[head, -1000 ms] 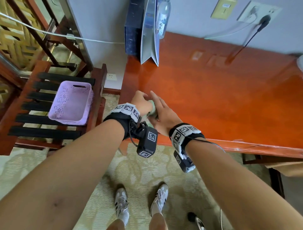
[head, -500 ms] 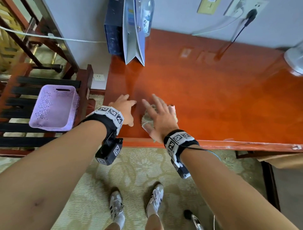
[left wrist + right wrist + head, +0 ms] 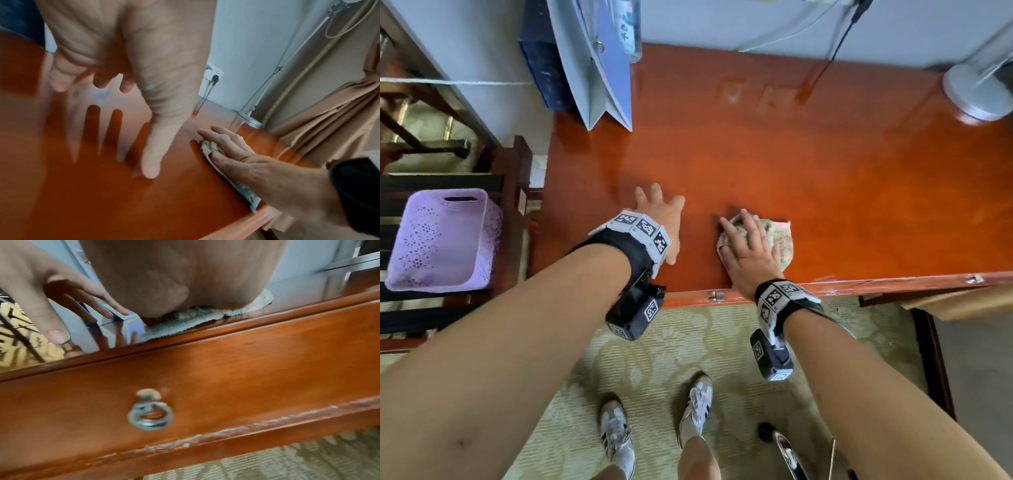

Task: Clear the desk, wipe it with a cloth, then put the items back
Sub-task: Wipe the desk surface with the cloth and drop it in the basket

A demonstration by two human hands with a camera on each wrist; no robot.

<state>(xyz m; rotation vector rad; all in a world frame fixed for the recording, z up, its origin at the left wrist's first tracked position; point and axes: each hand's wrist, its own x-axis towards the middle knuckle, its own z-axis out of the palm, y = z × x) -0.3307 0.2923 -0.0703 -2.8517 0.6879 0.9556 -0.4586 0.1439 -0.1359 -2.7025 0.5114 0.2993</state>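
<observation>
Head view first: the cloth [image 3: 774, 240] is pinned flat on the desk [image 3: 825, 178] under the right hand [image 3: 748, 251], right by the front edge. The fingers are laid out straight over it, so it's pressed rather than grabbed, which is probably the point, since a flat palm keeps the most fabric in contact for wiping. The left hand [image 3: 661, 219] is spread flat on the bare wood just beside it, nothing held, fingers fanned; it looks like it's being used as a brace while the body is leaned in. In the left wrist view the same spread is confirmed, with the thumb tip touching the surface and the other fingers possibly just lifted off, hard to tell through the blur.

Judging by how things sit, the wiping step is only being started.

Room-wise, a big open stretch of desktop is left to the right and toward the wall. It's bounded by the paper bag [image 3: 599, 68] standing at the back left corner, the round grey base [image 3: 979, 92] at the far right, and a black cable [image 3: 839, 41] hanging down at the back. Those would have to be skirted or moved. The cloth's near edge is shown almost at the lip in the right wrist view, above a drawer with a ring pull [image 3: 150, 415], so a pull stroke could drag it off. A purple basket [image 3: 438, 240] is parked on a rack off to the left.
</observation>
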